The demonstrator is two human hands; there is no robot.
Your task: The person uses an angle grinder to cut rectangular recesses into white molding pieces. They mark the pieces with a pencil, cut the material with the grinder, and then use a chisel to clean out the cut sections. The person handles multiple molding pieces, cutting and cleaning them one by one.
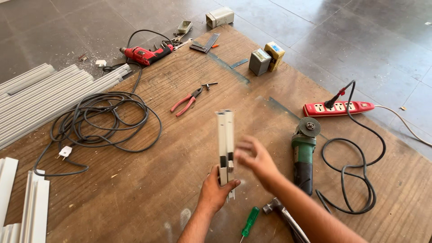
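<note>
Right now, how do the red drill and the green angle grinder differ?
The red drill lies far up the board by its top-left edge; the green angle grinder lies close beside the right hand. The drill's cord ends in a loose white plug; the grinder's cord runs to the red power strip. Both lie flat, held by neither hand.

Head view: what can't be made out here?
- Right hand: motion-blurred; finger pose unclear.
- White profile pieces: lower end hidden by the left hand.
- Hammer: handle hidden behind the right forearm.
- Green screwdriver: tip cut off by the bottom edge.
- Clutter near the red drill: too small.
</note>
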